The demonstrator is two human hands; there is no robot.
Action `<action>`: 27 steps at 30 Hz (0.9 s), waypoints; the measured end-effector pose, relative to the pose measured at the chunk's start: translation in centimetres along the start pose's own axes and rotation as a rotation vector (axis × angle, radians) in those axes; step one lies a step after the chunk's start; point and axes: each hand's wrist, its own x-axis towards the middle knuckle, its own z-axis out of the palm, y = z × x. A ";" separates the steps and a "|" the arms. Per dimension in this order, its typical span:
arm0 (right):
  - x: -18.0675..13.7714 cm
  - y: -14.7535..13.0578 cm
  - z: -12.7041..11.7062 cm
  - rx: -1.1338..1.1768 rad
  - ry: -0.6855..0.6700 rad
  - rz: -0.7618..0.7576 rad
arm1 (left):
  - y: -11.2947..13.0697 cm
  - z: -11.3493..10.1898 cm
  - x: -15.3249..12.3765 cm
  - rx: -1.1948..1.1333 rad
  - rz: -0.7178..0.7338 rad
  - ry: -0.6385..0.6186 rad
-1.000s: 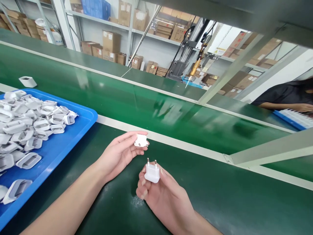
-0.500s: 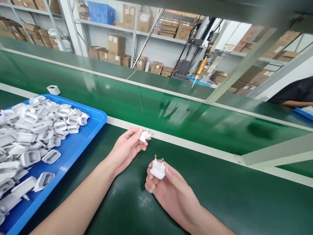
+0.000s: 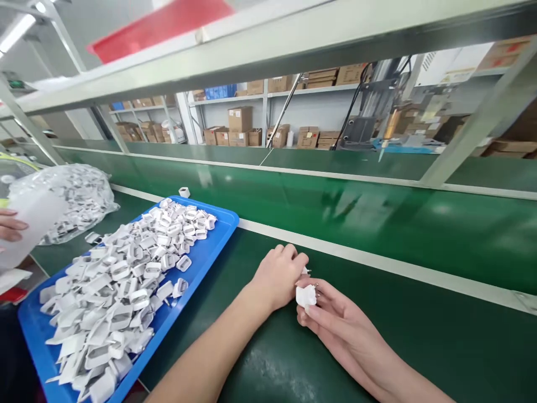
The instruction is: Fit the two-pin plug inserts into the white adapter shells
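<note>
While your right hand [image 3: 342,320] pinches a white plug [image 3: 306,295], lower centre, your left hand [image 3: 277,275] curls fingers round a second plug [image 3: 305,271]; carton [image 3: 240,120] labels, upper centre, unreadable.

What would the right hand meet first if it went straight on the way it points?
Most likely the left hand, just ahead of the right hand and its white plug; depth between the hands is unclear, and they may already touch.

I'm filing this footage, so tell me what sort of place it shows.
Most likely a factory or workshop floor: a blue tray heaped with white plug pieces, a long green workbench, and cardboard boxes on shelving behind.
</note>
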 end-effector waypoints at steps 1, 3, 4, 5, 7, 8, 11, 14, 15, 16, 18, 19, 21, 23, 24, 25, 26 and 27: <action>-0.1 0.0 0.1 0.002 -0.002 -0.006 | 0.2 -0.6 0.0 0.043 0.006 -0.026; -0.3 0.1 0.1 0.006 -0.010 -0.014 | 0.1 -2.2 0.1 0.134 -0.003 -0.076; -0.3 0.1 0.0 0.001 -0.016 -0.010 | -0.5 -3.2 0.3 0.176 -0.022 -0.089; -0.4 0.1 0.0 -0.008 -0.020 -0.002 | -1.3 -4.3 0.5 0.218 -0.053 -0.093; -0.4 0.2 -0.3 -0.039 -0.039 0.010 | -3.9 -6.7 1.2 0.311 -0.132 -0.082; -0.3 0.3 -0.4 -0.063 -0.060 0.009 | -5.5 -7.9 1.6 0.358 -0.175 -0.078; -0.1 0.6 -1.0 -0.146 -0.121 0.000 | -11.4 -10.8 2.9 0.471 -0.304 -0.118; 0.0 1.1 -1.6 -0.227 -0.170 0.019 | -17.2 -12.2 3.8 0.534 -0.469 -0.173; 0.0 1.3 -1.7 -0.256 -0.188 0.028 | -18.9 -12.3 4.0 0.543 -0.533 -0.180; -0.1 1.5 -1.7 -0.285 -0.204 0.034 | -20.4 -12.3 4.1 0.546 -0.597 -0.179; -0.2 1.8 -1.6 -0.339 -0.215 0.032 | -22.9 -11.9 4.3 0.534 -0.709 -0.163; -0.3 1.9 -1.5 -0.360 -0.209 0.024 | -23.8 -11.6 4.4 0.522 -0.751 -0.153; -0.4 1.9 -1.2 -0.387 -0.172 0.006 | -25.0 -10.9 4.8 0.496 -0.806 -0.137; -0.4 1.9 -0.8 -0.408 -0.127 0.002 | -25.7 -10.3 5.3 0.468 -0.845 -0.130; -0.4 1.8 -0.7 -0.418 -0.109 0.001 | -25.9 -10.1 5.6 0.454 -0.864 -0.125; -0.4 1.7 -0.5 -0.425 -0.098 0.002 | -26.0 -9.8 5.9 0.439 -0.882 -0.118; -0.3 1.5 -0.4 -0.427 -0.098 0.002 | -26.0 -9.5 6.1 0.423 -0.901 -0.109; -0.3 1.3 -0.3 -0.425 -0.103 -0.001 | -25.9 -9.2 6.4 0.407 -0.917 -0.099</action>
